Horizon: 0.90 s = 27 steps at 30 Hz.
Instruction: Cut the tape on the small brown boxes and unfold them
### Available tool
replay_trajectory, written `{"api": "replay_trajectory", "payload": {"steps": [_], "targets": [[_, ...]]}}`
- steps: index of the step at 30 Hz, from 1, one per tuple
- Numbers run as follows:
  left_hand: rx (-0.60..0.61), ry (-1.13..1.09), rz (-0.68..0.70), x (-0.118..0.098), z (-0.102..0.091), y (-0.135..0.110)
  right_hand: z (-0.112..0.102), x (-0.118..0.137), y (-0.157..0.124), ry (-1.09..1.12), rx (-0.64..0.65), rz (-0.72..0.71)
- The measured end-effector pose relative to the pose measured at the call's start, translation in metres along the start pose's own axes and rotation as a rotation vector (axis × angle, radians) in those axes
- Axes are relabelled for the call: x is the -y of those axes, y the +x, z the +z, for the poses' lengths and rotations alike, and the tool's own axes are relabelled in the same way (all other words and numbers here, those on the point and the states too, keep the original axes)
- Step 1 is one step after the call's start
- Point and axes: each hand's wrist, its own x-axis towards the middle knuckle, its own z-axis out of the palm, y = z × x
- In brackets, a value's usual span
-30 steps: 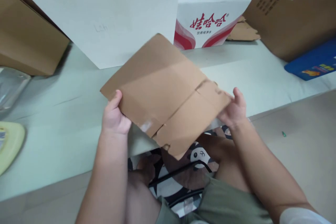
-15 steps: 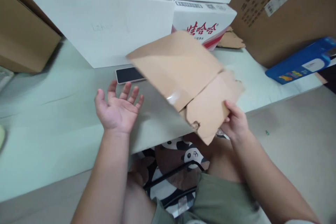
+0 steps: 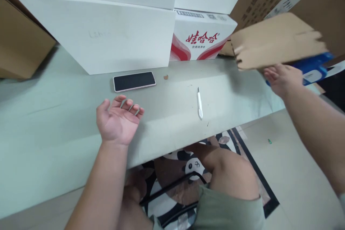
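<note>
My right hand is out at the far right, gripping the lower edge of a flattened piece of brown cardboard. The cardboard is tilted in the air and covers part of a blue container. Palm up over the table's near side, my left hand holds nothing, its fingers apart and slightly curled. A phone with a dark screen lies just beyond it. A white craft knife with its thin blade pointing away rests on the table between my hands.
White boxes line the back of the pale green table, beside a white carton with red lettering. Brown cartons stand at far left and right. A small brown scrap lies near the phone.
My right hand has carried the cardboard from mid-table to the far right, in front of the blue container. This uncovers the knife, the scrap and the whole phone. My left hand stays palm up.
</note>
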Motion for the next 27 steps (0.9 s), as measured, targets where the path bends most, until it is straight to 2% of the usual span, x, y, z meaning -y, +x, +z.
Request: {"api": "replay_trajectory", "payload": {"steps": [2,5,9,13,17,20,22,25,27], "targets": [[0.007,-0.002,0.003,0.000,-0.001,0.002,0.021,-0.016,0.006,-0.113,0.074,0.062],[0.038,-0.019,-0.003,-0.002,-0.004,0.005,0.036,-0.055,-0.030,-0.304,0.204,0.056],[0.083,-0.035,-0.015,-0.006,-0.008,0.005,0.031,-0.101,-0.098,-0.575,0.356,-0.119],[0.087,-0.057,-0.006,-0.012,-0.012,0.000,0.032,-0.113,-0.127,-0.785,0.404,-0.274],[0.091,-0.143,0.026,-0.025,-0.020,-0.010,0.036,-0.094,-0.134,-0.963,0.436,-0.351],[0.117,-0.210,0.035,-0.035,-0.030,-0.019,0.041,-0.064,-0.136,-1.090,0.507,-0.417],[0.122,-0.248,0.028,-0.043,-0.038,-0.024,0.051,-0.038,-0.136,-1.156,0.564,-0.470],[0.136,-0.311,0.020,-0.055,-0.050,-0.030,0.086,0.005,-0.150,-1.155,0.627,-0.614],[0.159,-0.350,0.027,-0.064,-0.057,-0.031,0.123,0.031,-0.173,-1.053,0.667,-0.774]]}}
